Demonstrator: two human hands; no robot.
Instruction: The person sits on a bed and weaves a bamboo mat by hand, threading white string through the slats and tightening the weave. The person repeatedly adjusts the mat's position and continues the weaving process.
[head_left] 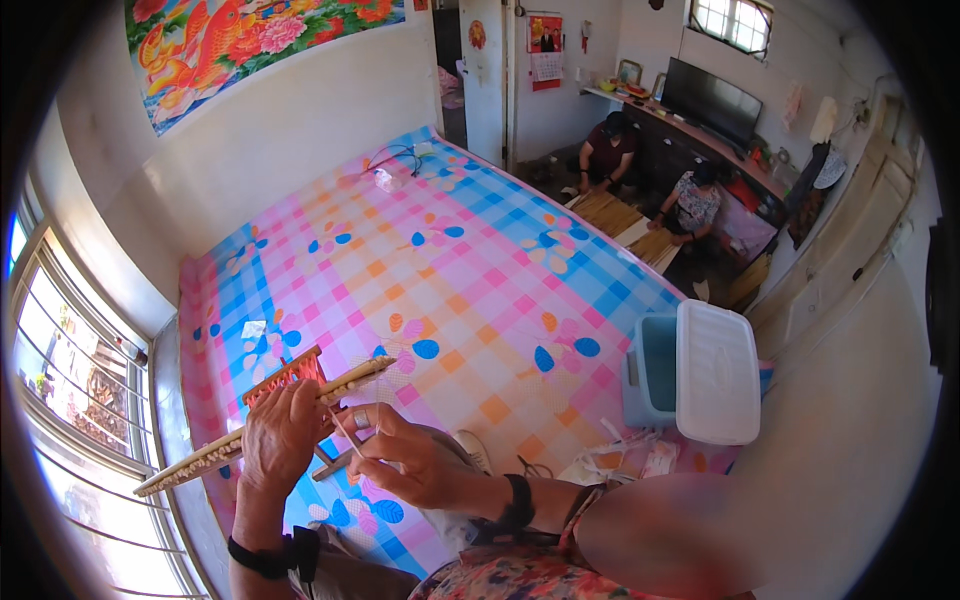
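My left hand (283, 436) is clamped around a long strip of bound pale slats (262, 425), keeping it level above the checked bedsheet (480, 270). My right hand (415, 462), just right of the strip, pinches a thin thread (345, 432) taut to it.

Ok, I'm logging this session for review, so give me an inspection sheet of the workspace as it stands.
Surface: checked pink, blue and orange sheet over a wide platform.
Job's things: long pale strip bundle, thin strand, red-topped wooden frame.
Clutter: blue box with white lid, scissors, plastic scraps.
Grips: left hand closed around the bundle; right hand pinching the strand.
Cables: dark cable at the far end.
Surroundings: window bars, two seated people, dark screen.
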